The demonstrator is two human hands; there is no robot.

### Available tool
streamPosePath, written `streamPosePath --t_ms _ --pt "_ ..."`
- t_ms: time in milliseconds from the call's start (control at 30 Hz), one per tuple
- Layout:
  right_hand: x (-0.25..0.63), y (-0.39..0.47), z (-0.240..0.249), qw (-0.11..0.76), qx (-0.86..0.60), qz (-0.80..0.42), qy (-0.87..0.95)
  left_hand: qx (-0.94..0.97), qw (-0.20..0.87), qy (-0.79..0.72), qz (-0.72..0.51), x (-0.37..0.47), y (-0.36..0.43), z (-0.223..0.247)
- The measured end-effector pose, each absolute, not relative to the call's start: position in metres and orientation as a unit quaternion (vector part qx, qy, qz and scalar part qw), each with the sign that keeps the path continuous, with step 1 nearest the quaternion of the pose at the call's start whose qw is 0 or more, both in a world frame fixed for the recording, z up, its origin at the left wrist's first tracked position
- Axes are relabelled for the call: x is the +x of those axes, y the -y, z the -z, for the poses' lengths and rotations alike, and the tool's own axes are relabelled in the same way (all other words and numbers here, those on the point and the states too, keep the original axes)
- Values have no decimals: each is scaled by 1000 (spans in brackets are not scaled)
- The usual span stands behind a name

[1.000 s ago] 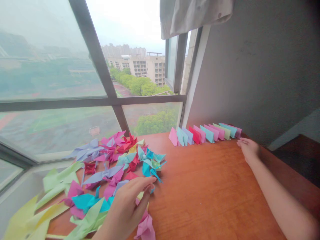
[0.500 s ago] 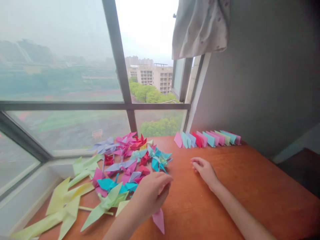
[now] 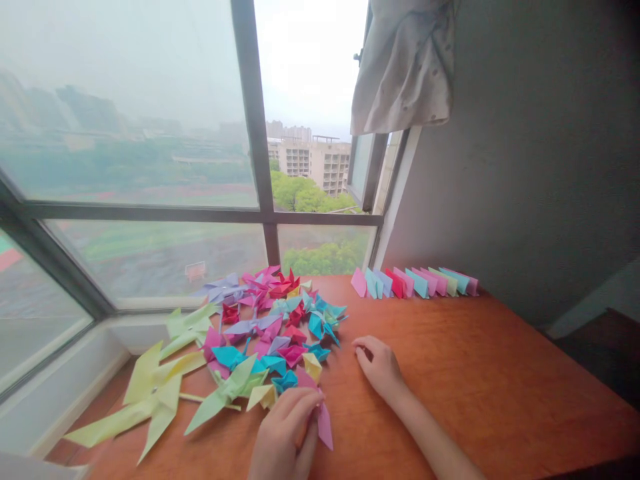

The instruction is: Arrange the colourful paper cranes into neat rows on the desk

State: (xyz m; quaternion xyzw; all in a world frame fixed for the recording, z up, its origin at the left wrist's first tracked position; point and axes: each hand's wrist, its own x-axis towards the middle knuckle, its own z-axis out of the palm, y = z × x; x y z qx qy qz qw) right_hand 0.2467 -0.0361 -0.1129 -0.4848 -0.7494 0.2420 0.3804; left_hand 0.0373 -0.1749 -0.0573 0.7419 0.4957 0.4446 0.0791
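Pink folded paper point(image 3: 324, 427) pinched in your left hand point(image 3: 283, 433), lifted beside crane pile point(image 3: 265, 333); right hand point(image 3: 381, 363) loose, empty, resting on table point(image 3: 475, 380) for support.

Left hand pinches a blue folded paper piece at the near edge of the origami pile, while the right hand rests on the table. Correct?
Not quite. In the head view the left hand pinches a pink folded paper piece, not a blue one. The rest holds: it is at the near edge of the origami pile, and the right hand rests on the table.
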Motion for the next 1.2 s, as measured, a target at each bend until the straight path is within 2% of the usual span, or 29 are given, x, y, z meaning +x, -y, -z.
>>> streamPosePath --t_ms 400,733,933,1000,1133,1200 --pt "246 36 111 378 -485 -227 755 739 32 -547 -392 30 198 80" --pt "245 38 111 386 -488 -230 748 716 112 -544 -423 32 195 68" --pt "243 44 100 416 -489 -278 715 693 156 -552 -437 28 192 66" --pt "238 57 95 411 -476 -317 710 689 167 -552 -439 28 192 64" --pt "220 97 88 348 -399 -509 679 699 189 -522 -450 30 192 62" --pt "214 113 87 326 -373 -567 658 707 206 -497 -459 31 192 63"
